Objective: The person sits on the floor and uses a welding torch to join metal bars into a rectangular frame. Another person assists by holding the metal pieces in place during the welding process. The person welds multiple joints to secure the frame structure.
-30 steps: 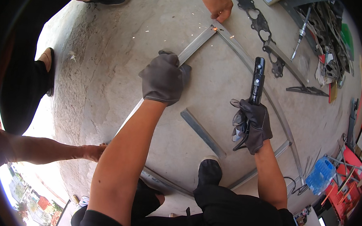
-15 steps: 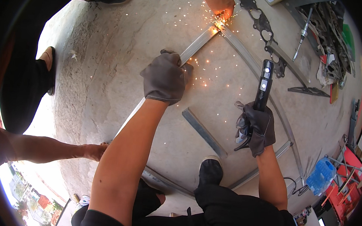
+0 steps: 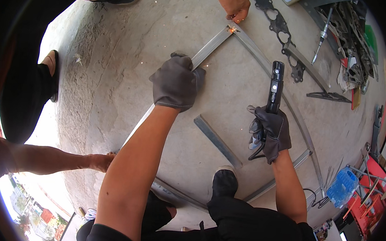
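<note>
I have left hand [image 3: 177, 82] wrapped round straight metal bar [image 3: 210, 48], long axis running lower left to upper right. Glowing corner [image 3: 232, 30] at bar's far end, top centre of frame: up-right of left hand, up-left of right hand [image 3: 275, 133]; left nearer. Right grips black tool [image 3: 275, 86], near upright. Rod between tool and corner: cannot make out. Co-worker's hand [image 3: 233, 6] just beside corner.

We see matt, leather-like gloves [image 3: 175, 85] covering our left fingers [image 3: 199, 79] and our right fingers [image 3: 255, 124]. Ahead of the left fingers, a smooth metal tube [image 3: 212, 44] has a dull sheen; ahead of the right fingers, a black tool [image 3: 275, 89] looks like glossy plastic. Below both, the concrete floor [image 3: 236, 96] looks matt; rightward of both, a plastic bottle [image 3: 342, 188] is translucent.
</note>
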Tool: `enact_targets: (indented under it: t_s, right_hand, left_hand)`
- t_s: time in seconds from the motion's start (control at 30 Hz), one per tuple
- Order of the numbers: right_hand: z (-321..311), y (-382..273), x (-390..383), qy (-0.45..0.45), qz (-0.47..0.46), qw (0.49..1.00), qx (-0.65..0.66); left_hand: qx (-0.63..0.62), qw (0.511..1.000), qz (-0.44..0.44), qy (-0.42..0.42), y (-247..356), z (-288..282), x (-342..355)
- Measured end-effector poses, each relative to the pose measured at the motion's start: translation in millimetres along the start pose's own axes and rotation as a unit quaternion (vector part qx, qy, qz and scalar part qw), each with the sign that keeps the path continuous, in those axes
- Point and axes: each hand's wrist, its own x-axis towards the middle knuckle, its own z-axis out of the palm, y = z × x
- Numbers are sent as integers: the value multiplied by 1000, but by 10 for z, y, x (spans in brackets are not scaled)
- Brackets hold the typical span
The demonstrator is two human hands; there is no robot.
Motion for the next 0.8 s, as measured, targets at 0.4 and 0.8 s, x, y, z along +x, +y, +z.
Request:
enact_targets:
  t_s: [0.4, 0.8]
  right_hand:
    - [-332, 348, 6, -113, -52, 987, 105]
    - [-163, 159, 25, -35, -13, 998, 48]
  left_hand:
    - [21, 996, -43, -81, 74, -56, 48]
    - [-4, 1000, 14, 4, 3, 31, -8]
